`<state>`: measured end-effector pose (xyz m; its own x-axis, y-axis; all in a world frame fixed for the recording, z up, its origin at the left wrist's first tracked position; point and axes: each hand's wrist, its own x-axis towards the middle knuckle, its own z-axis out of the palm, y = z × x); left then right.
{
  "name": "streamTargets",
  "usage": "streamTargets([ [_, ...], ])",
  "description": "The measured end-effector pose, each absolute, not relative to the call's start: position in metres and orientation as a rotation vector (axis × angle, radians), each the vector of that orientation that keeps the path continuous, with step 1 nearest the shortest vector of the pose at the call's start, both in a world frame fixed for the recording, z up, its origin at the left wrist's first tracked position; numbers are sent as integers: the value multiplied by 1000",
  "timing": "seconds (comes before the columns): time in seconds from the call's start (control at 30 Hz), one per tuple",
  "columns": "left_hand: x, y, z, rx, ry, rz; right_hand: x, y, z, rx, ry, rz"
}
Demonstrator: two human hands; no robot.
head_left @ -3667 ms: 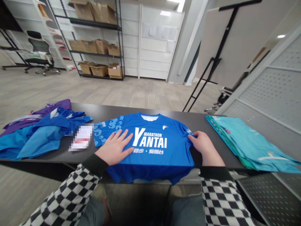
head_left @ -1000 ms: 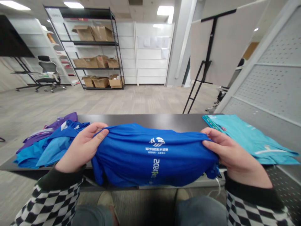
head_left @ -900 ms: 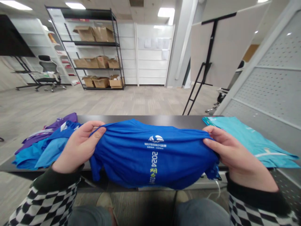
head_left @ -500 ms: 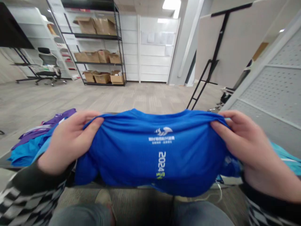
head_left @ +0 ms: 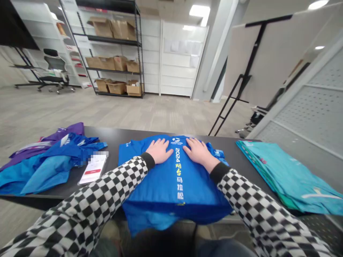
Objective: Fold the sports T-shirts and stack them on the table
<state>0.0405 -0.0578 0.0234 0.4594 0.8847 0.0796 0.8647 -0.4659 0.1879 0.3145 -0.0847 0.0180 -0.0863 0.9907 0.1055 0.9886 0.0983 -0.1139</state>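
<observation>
A blue T-shirt (head_left: pixel 158 182) lies spread on the dark table, its lower part hanging over the near edge. White and yellow print, with "2024" in it, runs down its middle. My left hand (head_left: pixel 160 150) rests flat on the upper part, left of the print, fingers spread. On the other side of the print, my right hand (head_left: pixel 197 151) also presses flat on the cloth with its fingers apart. Neither hand grips the fabric. One sleeve bunches beside my right wrist.
To the left lie a heap of purple and blue shirts (head_left: pixel 56 153) and a phone (head_left: pixel 93 168). A stack of folded teal shirts (head_left: pixel 289 175) sits at the right of the black table (head_left: pixel 109 134). Beyond stand a shelf rack with boxes (head_left: pixel 115 64) and a board on a stand (head_left: pixel 238 82).
The blue T-shirt, held up by its shoulders between both hands before, now lies on the table. Both hands have let go of it, moved closer together and flattened onto it.
</observation>
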Motion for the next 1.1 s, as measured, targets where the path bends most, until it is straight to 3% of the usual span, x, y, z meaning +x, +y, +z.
streamTargets([
  [0.1, 43, -66, 1, 2530, 1515, 122, 316, -92, -4, -2064, -2251, 206],
  [0.27, 33, -38, 2, 2499, 1523, 67, 321, -70, -2, -2072, -2252, 247],
  [0.9, 32, 3, 11, 2598, 1565, 271, 321, -19, 7, -2031, -2240, 272],
  [1.1, -35, -25, 24, 2502, 1822, 306, 366, -72, 21, -1905, -2121, -5],
])
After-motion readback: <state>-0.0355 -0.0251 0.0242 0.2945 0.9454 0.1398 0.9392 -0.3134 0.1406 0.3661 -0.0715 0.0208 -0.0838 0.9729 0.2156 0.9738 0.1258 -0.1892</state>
